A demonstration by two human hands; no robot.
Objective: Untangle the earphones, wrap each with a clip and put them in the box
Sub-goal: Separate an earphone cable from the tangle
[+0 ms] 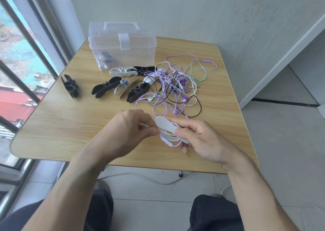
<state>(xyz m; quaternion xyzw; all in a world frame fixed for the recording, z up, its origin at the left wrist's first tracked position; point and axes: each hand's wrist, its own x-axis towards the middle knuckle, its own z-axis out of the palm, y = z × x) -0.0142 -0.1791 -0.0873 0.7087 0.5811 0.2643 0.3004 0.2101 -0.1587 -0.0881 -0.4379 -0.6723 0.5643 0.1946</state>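
My right hand (pixel 202 141) grips a grey clip (pixel 164 125) with a white earphone cord (pixel 169 138) coiled around its middle. My left hand (pixel 130 130) pinches a loose end of that white cord just left of the clip. Both hands hover over the near part of the wooden table (pixel 70 125). A tangle of purple, green, black and white earphones (pixel 175 86) lies at the table's centre right. The clear plastic box (pixel 121 46) stands at the back with its lid shut and one wrapped earphone (pixel 104 58) inside.
Several black, white and grey clips (pixel 112 87) lie in a row between the box and the tangle; one black clip (pixel 70 85) sits apart at the left. A window runs along the left, a wall behind. My knees are below the table's front edge.
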